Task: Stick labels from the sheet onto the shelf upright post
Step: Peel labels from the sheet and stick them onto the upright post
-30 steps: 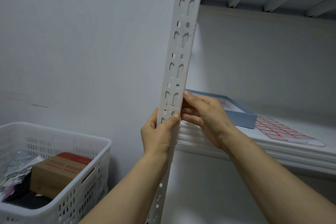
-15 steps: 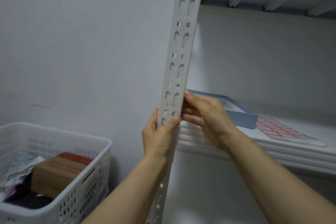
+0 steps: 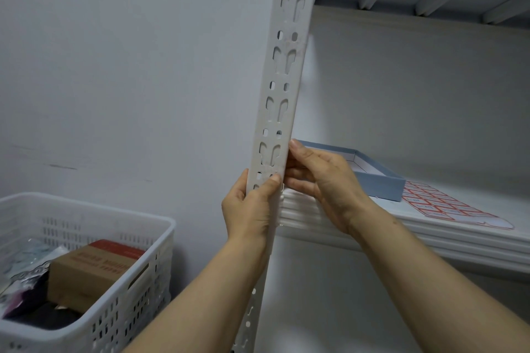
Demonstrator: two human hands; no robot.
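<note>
Barely changed since a second ago: left hand (image 3: 249, 210) clasps post (image 3: 282, 89), right hand (image 3: 321, 180) fingers pressed on its edge; label unseen; sheet (image 3: 447, 206) on shelf (image 3: 430, 231).

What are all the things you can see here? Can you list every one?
shelf post: one, white, slotted, upright in the middle
shelf: one, white, right of the post
tray: one, blue, shallow, on the shelf
label sheet: one, red-edged labels, flat on the shelf, right of the tray
basket: one, white plastic, lower left
cardboard box: one, brown with red top, inside the basket
left hand: one, wrapped around the post
right hand: one, fingers against the post's right edge
</note>
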